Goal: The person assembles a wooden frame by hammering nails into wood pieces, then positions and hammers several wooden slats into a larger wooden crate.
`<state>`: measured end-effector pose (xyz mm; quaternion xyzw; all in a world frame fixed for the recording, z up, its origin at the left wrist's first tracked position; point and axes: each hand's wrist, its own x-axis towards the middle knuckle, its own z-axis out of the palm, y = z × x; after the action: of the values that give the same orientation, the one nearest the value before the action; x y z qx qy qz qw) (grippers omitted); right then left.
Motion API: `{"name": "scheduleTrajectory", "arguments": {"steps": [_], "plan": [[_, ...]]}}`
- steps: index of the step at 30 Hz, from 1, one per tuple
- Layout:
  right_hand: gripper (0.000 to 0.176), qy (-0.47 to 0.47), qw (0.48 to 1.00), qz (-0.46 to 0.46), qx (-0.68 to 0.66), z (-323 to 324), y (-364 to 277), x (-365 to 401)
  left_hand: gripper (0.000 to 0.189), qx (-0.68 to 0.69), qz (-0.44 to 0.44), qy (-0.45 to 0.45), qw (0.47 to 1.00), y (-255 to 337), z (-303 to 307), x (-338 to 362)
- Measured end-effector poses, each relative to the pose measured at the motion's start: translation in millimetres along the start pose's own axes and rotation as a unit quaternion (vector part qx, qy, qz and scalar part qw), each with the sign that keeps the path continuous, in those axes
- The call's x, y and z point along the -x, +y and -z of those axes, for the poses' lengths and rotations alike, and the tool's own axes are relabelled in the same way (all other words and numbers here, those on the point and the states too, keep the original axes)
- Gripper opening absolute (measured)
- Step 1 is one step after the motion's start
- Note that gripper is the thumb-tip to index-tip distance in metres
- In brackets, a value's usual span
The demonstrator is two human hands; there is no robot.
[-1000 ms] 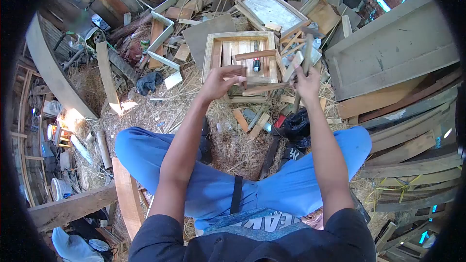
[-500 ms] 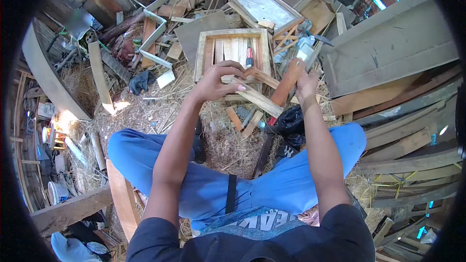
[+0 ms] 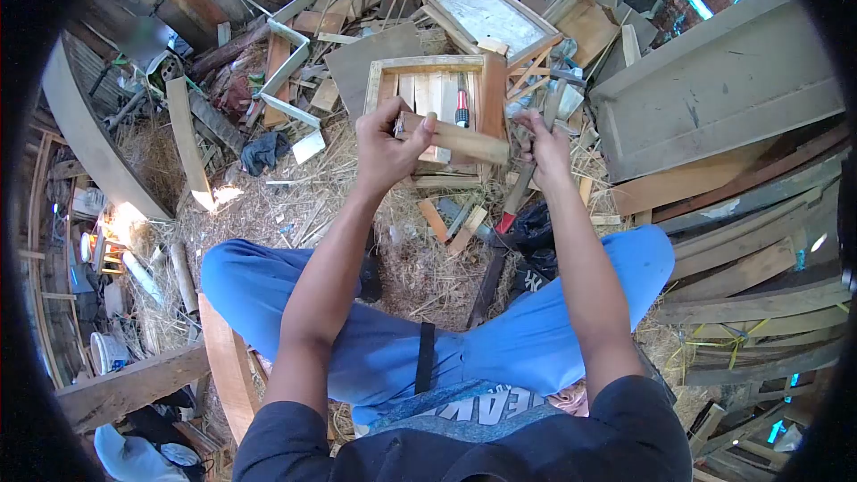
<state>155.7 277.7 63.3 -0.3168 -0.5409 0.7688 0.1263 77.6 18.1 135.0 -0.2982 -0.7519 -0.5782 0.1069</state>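
My left hand (image 3: 391, 145) is closed round one end of a short wooden strip (image 3: 469, 141), held above the wooden frame. To its right, my right hand (image 3: 546, 150) has its fingers apart and slightly bent, close to the strip's far end, with nothing visible in it. Beneath both lies the shallow wooden frame (image 3: 384, 63), with pale slats inside. A screwdriver (image 3: 461, 109) with a red and black handle rests in it. A reddish-brown board (image 3: 493, 94) lies along the frame's right side. Beside my right hand is a long-handled tool (image 3: 518, 192) with a red grip end.
Behind the frame, a framed panel (image 3: 495, 18) leans among scrap wood. A large grey panel (image 3: 714, 89) stands at right, above stacked planks (image 3: 741, 303). A black plastic bag (image 3: 536, 236) sits near my right knee. Straw and offcuts (image 3: 433, 219) cover the ground.
My right hand has let go of the reddish-brown board, which now lies on the frame's right side. My left hand has raised and turned the wooden strip.
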Motion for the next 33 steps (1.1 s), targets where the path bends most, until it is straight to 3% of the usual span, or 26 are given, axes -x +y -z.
{"name": "scheduleTrajectory", "arguments": {"steps": [7,11,13,17,19,21,23,25,28,31,33], "plan": [[0.034,0.030,0.999,0.036,-0.023,8,-16,20,0.036,-0.057,0.013,0.075,0.996,-15,-11,0],[0.034,-0.003,0.997,0.070,0.045,16,-21,47,0.037,-0.048,0.046,0.071,0.995,-9,-14,-2],[0.035,-0.005,0.994,0.074,0.080,17,-27,66,0.038,-0.073,-0.002,0.079,0.994,-13,-15,-3],[0.039,-0.041,0.981,0.043,0.183,26,-37,103,0.039,-0.083,-0.012,0.077,0.993,-11,-19,-5],[0.038,-0.033,0.955,0.198,0.219,25,-30,121,0.039,-0.071,-0.012,0.074,0.995,-7,-20,-6],[0.039,-0.012,0.957,0.198,0.212,24,-16,137,0.038,-0.067,-0.015,0.076,0.995,-7,-21,-5],[0.034,-0.045,0.920,0.231,0.313,23,-17,148,0.036,-0.080,-0.009,0.076,0.994,-13,-23,-6],[0.035,-0.060,0.921,0.225,0.313,20,-16,152,0.035,-0.072,-0.005,0.079,0.994,-12,-25,-7],[0.038,-0.062,0.895,0.281,0.339,21,-5,149,0.034,-0.050,-0.001,0.087,0.995,-4,-27,-10],[0.039,-0.064,0.901,0.244,0.353,20,-7,147,0.032,-0.049,0.000,0.089,0.995,-5,-29,-11],[0.039,-0.063,0.902,0.270,0.331,18,-10,155,0.031,-0.062,0.001,0.087,0.994,-7,-29,-11]]}}
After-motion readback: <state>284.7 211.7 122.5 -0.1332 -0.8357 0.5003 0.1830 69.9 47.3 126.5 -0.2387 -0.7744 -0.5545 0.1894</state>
